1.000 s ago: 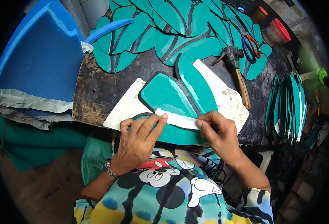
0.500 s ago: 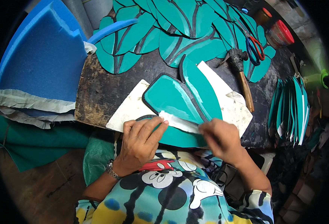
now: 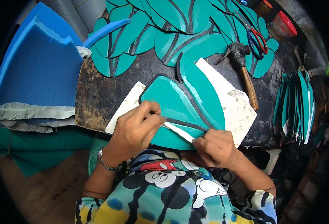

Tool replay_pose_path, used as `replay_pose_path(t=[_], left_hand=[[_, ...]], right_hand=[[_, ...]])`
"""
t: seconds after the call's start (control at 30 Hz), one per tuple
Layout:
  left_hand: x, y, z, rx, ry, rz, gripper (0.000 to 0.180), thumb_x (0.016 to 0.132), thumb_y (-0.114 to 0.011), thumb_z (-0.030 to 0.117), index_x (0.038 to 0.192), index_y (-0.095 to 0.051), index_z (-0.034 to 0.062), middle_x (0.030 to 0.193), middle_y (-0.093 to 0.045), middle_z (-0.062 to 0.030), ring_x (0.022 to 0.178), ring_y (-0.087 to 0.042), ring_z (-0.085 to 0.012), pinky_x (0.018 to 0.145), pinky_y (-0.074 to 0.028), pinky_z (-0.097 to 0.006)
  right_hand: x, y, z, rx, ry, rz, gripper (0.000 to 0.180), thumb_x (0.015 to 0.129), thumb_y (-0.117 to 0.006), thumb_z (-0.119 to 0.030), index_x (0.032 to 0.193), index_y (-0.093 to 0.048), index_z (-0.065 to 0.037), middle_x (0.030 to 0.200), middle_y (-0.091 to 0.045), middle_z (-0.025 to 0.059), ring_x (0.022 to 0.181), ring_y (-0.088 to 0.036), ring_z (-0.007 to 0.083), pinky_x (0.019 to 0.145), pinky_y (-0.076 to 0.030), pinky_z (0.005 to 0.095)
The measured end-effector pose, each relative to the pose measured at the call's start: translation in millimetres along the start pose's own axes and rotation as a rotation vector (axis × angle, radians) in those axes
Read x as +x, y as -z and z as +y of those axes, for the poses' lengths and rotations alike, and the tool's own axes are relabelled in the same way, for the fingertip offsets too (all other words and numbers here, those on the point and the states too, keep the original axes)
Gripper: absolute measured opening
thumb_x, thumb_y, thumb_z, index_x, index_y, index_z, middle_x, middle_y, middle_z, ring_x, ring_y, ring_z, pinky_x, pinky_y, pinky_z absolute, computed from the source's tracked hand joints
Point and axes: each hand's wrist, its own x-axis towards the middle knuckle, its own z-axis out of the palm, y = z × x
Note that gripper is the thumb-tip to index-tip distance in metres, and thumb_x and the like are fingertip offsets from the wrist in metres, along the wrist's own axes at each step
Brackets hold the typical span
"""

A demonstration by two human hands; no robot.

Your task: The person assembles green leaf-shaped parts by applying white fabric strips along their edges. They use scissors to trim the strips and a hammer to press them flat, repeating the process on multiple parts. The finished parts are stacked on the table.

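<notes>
packages: red-lidded clear tub (image 3: pixel 282 25), upper right of frame, round, on dark bench edge | small brown jar (image 3: pixel 262 6) with red-orange lid, top right beside it, partly cut off | labels, signs, screens: none seen

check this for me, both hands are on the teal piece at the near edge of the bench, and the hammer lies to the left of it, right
Not quite: the hammer lies to the right of the teal piece, as the head view shows. Both the left hand and right hand are on that piece at the bench's near edge.
</notes>
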Motion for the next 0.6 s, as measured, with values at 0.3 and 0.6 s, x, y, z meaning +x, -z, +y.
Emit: replay_pose_path(t=[0.3, 0.6], left_hand=[[-4.0, -6.8, -6.8, 0.143, -0.099, -0.005, 0.022, 0.081, -0.066, 0.000, 0.103, -0.062, 0.0054, 0.096, -0.063, -0.0090, 0.074, -0.065, -0.0252, 0.064, -0.053, -0.035], [10.4, 0.1, -4.7, 0.082, 0.010, -0.113, 0.016, 0.084, -0.065, 0.000, 0.097, -0.059, 0.0059, 0.091, -0.059, -0.0097, 0.072, -0.065, -0.0270, 0.060, -0.051, -0.037]], right_hand=[[2.3, 1.6, 1.2, 0.034, -0.029, -0.046, 0.029, 0.063, -0.077, -0.002, 0.090, -0.067, -0.001, 0.070, -0.056, 0.0048, 0.058, -0.060, 0.0201, 0.048, -0.047, 0.0324], [2.0, 2.8, 4.9, 0.367, -0.354, 0.051, 0.011, 0.079, -0.065, 0.007, 0.086, -0.064, -0.001, 0.075, -0.067, 0.0102, 0.058, -0.065, 0.0236, 0.053, -0.050, 0.0315]])
